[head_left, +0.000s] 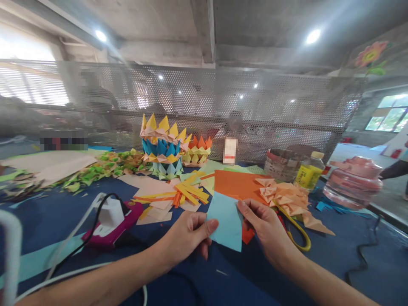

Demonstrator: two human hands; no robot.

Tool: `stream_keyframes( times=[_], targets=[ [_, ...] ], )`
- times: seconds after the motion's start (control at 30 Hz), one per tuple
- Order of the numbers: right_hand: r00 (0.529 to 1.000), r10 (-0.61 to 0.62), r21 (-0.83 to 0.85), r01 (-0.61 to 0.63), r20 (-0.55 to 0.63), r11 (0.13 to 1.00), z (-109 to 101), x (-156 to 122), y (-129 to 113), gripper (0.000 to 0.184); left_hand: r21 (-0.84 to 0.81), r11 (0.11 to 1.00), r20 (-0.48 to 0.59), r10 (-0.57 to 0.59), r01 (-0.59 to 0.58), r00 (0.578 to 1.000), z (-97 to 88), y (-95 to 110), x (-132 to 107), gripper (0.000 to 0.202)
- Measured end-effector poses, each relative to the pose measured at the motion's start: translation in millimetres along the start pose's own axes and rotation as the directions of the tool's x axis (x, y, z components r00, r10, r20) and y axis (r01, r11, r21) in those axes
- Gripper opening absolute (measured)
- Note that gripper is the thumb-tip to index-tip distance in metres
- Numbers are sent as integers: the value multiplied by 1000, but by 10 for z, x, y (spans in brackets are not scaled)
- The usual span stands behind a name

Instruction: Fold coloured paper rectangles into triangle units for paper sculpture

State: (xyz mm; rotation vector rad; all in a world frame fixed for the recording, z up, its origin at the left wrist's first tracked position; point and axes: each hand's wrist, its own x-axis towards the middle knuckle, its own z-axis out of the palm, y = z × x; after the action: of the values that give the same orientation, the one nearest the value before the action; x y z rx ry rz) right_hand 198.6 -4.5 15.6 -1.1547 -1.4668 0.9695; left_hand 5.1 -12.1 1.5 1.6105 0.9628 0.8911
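A light blue paper square (227,221) is held up over the dark blue table (331,263) by both hands. My left hand (188,236) pinches its left edge, thumb on top. My right hand (266,231) grips its right edge with the fingers closed. Behind the paper lies an orange sheet (237,183), and a small red scrap (247,235) shows under the right hand. Yellow-handled scissors (296,231) lie just right of my right hand.
Folded peach paper pieces (287,197) lie to the right, yellow and orange strips (188,193) in the middle. Stacked paper crowns (164,146) stand behind. A magenta device with a white charger (111,221) sits at left. A yellow-label bottle (309,172), basket (280,163) and pink container (353,180) stand at right.
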Motion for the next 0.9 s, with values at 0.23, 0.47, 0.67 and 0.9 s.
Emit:
stream_keyframes(
  times=[0.23, 0.47, 0.67, 0.9],
  targets=[
    [999, -18, -15, 17, -46, 1000, -114, 159, 31, 48, 170, 979, -26, 115, -109, 993, 53, -9, -111, 51],
    [994, 9, -91, 2, 111, 996, 144, 415, 25, 36, 449, 538, 320, 649, -713, 691, 92, -1, -266, 40],
    [930, 71, -184, -4, 360, 983, 859, 629, -17, 26, 473, 382, 319, 766, -794, 559, 71, -23, -242, 47],
    [904, -3, -283, 137, 428, 949, 1152, 708, 36, 26, 512, 320, 352, 768, -797, 535, 54, -50, -237, 52]
  ],
)
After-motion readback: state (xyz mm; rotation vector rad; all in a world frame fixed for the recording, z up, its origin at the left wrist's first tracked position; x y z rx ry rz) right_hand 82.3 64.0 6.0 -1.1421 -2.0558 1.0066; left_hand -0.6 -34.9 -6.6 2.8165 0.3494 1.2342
